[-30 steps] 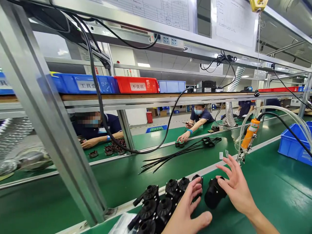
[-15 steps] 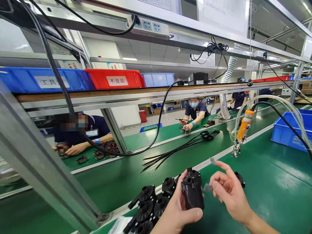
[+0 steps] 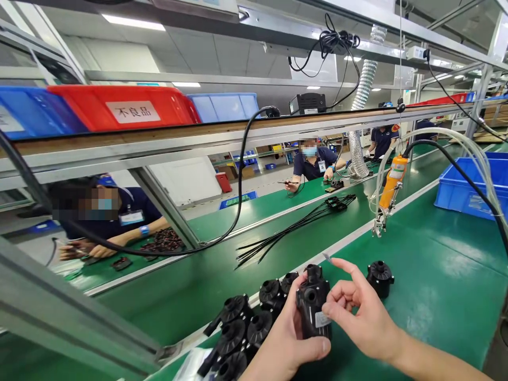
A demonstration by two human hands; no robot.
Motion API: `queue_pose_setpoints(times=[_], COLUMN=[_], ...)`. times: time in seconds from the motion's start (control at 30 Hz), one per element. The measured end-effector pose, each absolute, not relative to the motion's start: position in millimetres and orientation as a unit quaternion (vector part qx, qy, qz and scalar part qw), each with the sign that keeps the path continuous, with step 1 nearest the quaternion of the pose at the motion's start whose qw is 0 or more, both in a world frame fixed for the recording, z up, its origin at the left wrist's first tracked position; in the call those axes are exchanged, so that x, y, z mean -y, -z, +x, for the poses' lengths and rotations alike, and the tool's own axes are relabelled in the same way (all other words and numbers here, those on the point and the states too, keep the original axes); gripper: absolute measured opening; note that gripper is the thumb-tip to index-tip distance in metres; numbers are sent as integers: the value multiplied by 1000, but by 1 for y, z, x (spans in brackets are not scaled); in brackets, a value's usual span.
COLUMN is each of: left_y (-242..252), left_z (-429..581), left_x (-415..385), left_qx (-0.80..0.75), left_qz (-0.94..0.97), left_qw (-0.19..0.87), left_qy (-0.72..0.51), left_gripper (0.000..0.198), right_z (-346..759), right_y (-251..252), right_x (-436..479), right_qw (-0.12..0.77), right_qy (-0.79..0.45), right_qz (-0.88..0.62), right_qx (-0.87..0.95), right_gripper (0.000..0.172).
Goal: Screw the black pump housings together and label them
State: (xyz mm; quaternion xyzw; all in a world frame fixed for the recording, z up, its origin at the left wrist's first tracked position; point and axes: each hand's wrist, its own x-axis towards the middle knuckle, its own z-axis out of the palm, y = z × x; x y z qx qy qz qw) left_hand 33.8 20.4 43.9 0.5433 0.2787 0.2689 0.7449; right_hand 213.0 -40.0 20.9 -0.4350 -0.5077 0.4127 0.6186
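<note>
My left hand (image 3: 291, 336) is wrapped round a black pump (image 3: 313, 301), keeping it upright with its ports at the top and towards me. A small pale label (image 3: 322, 318) lies against the pump's side. My right hand (image 3: 363, 312) has its thumb and curled fingers closed at that label's edge, touching the pump. Its raised index finger carries a second small label (image 3: 327, 257) on the tip. Several more black pumps (image 3: 232, 336) stand grouped to the left of my left hand. Another single pump (image 3: 380, 278) stands beyond my right hand on the green bench (image 3: 440, 286).
An orange electric screwdriver (image 3: 392, 182) hangs over the bench, with hoses. At right is a blue bin (image 3: 464, 198). Black cables (image 3: 293, 227) lie across the middle. A red bin (image 3: 123, 108) sits on the shelf above. Co-workers (image 3: 313, 164) sit across the line.
My right hand has moved left to the pump, bringing the pinched label against its side. The view has shifted to the right, and the single pump now shows fully.
</note>
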Motion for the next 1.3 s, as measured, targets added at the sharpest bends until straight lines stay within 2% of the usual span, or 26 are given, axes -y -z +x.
queue_pose_setpoints(times=[0.47,0.53,0.6,0.7,0.77,0.83,0.9,1.03,1.13,1.23,1.3], left_y=[-46,-45,-44,-43,-43,-42,-41,-39,-41,-50,-57], left_z=[34,33,33,31,29,26,26,27,27,22,15], left_x=[-20,-21,-21,-22,-23,-24,-23,-18,-15,-19,-27], left_qx=[-283,-276,-268,-264,-256,-248,-242,-191,-180,-235,-281], left_qz=[551,549,545,538,534,534,545,600,654,702,707], left_qw=[740,744,749,756,759,760,754,738,698,612,561], left_qy=[-260,-263,-266,-263,-269,-275,-275,-243,-228,-279,-327], left_gripper=[120,122,123,127,128,128,127,117,104,86,71], right_z=[209,208,209,214,219,223,222,216,222,238,245], right_y=[-9,-6,-3,-1,0,0,1,0,-5,-9,-5], right_x=[39,38,38,38,37,35,34,34,34,32,30], right_qw=[610,610,600,566,563,578,576,530,504,467,412], right_qy=[-340,-267,-143,62,107,39,-80,-240,-254,-204,-201], right_qz=[-455,-453,-437,-396,-408,-455,-492,-516,-515,-567,-618], right_qx=[552,593,655,720,711,676,648,629,645,648,639], right_gripper=[74,71,70,79,84,85,87,106,107,95,95])
